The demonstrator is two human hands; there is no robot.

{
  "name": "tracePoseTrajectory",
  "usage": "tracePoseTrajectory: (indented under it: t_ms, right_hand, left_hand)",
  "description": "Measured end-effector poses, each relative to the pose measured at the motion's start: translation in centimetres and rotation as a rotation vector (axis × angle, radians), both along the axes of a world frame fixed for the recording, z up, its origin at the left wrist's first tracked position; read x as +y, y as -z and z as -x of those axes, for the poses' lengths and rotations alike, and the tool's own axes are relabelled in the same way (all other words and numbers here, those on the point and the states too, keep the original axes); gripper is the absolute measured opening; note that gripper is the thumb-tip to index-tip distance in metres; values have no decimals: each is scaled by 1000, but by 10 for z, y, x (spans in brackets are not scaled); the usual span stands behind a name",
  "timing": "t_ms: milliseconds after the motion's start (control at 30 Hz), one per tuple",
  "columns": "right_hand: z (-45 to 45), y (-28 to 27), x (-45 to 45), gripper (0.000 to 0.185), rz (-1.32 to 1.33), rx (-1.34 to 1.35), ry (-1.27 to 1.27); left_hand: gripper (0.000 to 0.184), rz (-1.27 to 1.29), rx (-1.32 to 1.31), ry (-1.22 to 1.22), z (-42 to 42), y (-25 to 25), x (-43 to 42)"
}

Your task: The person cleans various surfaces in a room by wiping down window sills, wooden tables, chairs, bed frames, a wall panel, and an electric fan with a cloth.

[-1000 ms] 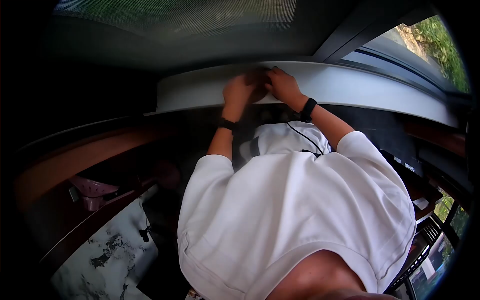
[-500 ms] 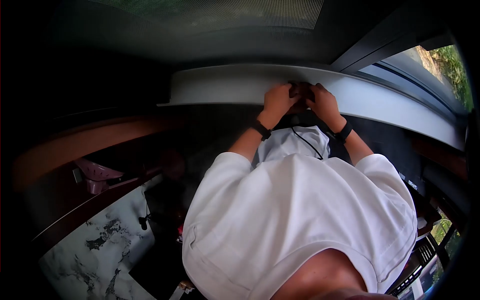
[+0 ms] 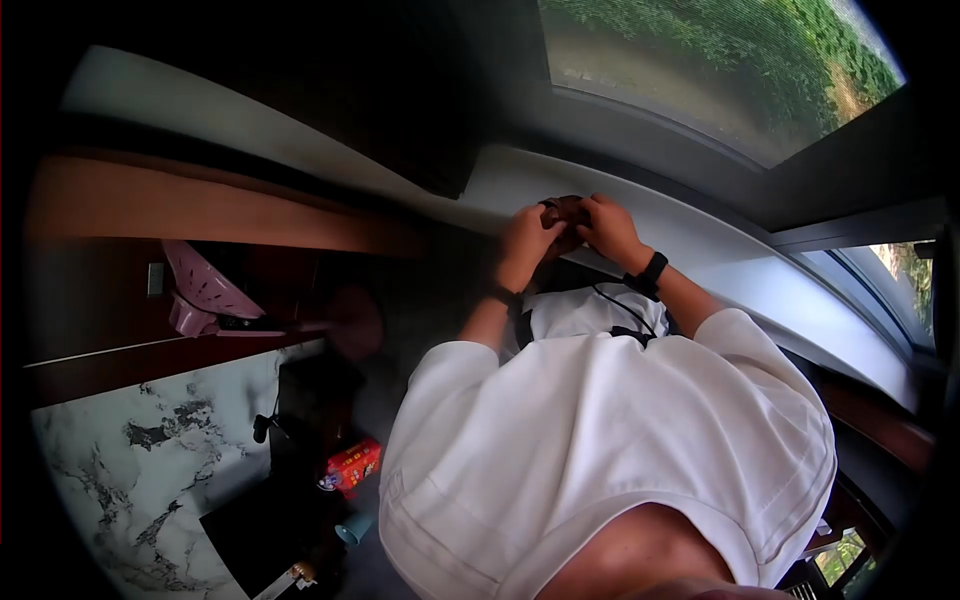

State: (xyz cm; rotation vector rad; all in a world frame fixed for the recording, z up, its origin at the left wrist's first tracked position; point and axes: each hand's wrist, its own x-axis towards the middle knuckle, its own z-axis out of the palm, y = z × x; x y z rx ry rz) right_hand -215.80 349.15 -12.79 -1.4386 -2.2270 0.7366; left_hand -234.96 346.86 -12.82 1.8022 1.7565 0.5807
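Both hands meet in front of my body, at the near edge of a white windowsill (image 3: 700, 235). Between them is a small dark brown object (image 3: 568, 212), rounded in outline; its kind cannot be made out. My left hand (image 3: 526, 240) has its fingers closed on the object's left side. From the right, my right hand (image 3: 610, 232) grips it with thumb and bent fingers. The hands cover much of it. A dark band circles each wrist.
A screened window (image 3: 700, 90) rises beyond the sill. At left are a pink plastic item (image 3: 205, 290) under a brown wooden edge (image 3: 220, 205) and a marble-patterned surface (image 3: 150, 450). A red package (image 3: 352, 467) and a light-blue cup-like item (image 3: 354, 528) lie lower down.
The view has swung to the left, bringing the red package and blue item into sight. Both hands still hold the brown object, now a little further left and lower in view.
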Motion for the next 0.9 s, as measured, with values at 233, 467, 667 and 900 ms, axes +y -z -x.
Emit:
tracePoseTrajectory:
  t_ms: [233, 467, 667, 900]
  right_hand:
    - [104, -51, 43, 28, -127, 231, -92]
    - [178, -171, 55, 41, -427, 707, -161]
    - [192, -132, 65, 35, -407, 644, -153]
    - [187, -93, 62, 30, -299, 571, -153]
  left_hand:
    - [24, -414, 103, -158, 88, -70, 3]
    - [27, -982, -51, -238, 136, -171, 14]
    - [50, -902, -156, -206, 148, -134, 14]
    - [37, -792, 20, -188, 150, -93, 5]
